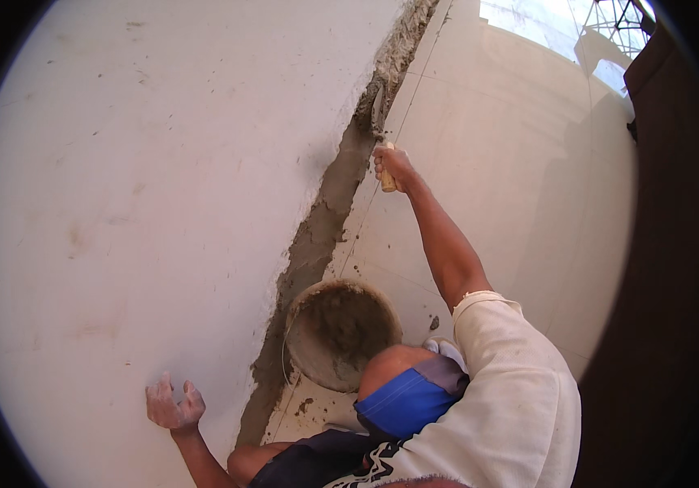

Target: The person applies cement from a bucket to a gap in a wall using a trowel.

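My right hand [394, 165] is stretched forward and grips the wooden handle of a trowel [381, 114]. Its blade lies against the wet grey mortar strip [317, 236] that runs along the joint between the white wall [146, 179] and the tiled floor [496, 179]. My left hand [173, 404], dusted with grey, rests flat on the wall low down with its fingers apart and holds nothing. A round bucket [337, 329] smeared with mortar stands on the floor beside the strip, between my two arms.
Mortar crumbs lie scattered on the pale tiles near the bucket. A dark brown door or panel [675, 244] stands at the right edge. Bright daylight and a metal frame [609, 24] show at the top right.
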The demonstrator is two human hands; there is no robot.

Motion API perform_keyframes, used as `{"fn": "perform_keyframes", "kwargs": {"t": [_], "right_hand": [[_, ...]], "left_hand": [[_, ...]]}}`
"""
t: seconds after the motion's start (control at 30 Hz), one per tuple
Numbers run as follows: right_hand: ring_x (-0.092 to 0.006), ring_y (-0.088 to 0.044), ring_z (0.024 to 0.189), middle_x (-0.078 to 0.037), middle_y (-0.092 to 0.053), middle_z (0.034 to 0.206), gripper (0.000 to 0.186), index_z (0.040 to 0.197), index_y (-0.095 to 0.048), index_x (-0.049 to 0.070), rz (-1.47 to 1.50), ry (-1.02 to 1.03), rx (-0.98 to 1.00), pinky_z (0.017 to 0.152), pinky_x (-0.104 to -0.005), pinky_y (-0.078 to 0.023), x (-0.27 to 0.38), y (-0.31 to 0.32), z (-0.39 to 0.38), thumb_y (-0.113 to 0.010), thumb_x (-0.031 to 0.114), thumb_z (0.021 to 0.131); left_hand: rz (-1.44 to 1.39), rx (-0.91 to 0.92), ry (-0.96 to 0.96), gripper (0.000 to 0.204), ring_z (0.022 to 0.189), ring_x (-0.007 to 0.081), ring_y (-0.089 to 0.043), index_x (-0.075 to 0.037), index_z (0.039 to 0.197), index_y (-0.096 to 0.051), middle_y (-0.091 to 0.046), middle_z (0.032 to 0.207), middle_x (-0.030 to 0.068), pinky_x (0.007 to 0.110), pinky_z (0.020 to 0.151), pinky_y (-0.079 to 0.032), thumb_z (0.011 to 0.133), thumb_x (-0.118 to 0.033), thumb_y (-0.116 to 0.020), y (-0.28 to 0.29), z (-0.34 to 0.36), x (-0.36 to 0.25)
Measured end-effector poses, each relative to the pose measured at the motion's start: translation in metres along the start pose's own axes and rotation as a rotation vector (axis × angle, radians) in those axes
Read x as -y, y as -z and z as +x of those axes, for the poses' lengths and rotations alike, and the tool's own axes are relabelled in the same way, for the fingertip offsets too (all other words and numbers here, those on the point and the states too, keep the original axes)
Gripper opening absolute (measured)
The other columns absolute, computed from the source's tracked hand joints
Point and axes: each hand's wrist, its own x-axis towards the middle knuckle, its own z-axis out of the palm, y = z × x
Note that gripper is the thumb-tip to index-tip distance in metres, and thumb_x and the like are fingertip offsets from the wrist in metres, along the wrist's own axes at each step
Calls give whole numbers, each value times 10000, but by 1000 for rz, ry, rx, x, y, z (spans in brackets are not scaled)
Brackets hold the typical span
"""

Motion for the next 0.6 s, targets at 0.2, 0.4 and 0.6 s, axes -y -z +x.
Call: {"fn": "perform_keyframes", "kwargs": {"t": [0.2, 0.4, 0.6], "right_hand": [[-120, -514, 510, -25, -517, 688, 77, 857, -515, 67, -12, 45, -23, 427, -299, -476, -21, -47, -27, -588, 87, 845], [-126, -532, 526, -32, -528, 708, 131, 934, -523, 56, 4, 60, -34, 455, -312, -500, -41, -89, -74, -591, 87, 826], [-114, -531, 528, -18, -519, 700, 140, 950, -521, 67, -45, 59, 57, 453, -305, -496, -36, -80, -110, -594, 80, 831]], "left_hand": [[71, -11, -52, 371, 568, 259, -495, 53, 1070, -608, -600, 791, 121, 378, 510, -426, 891, -271, -626, -1, -18, 9], [120, -66, -74, 347, 563, 263, -507, 55, 1064, -621, -566, 746, 111, 372, 506, -434, 897, -250, -626, -6, -11, 10], [141, -24, 1, 343, 589, 299, -541, 48, 1053, -645, -620, 839, 130, 391, 516, -463, 905, -260, -614, -4, -26, 15]]}}
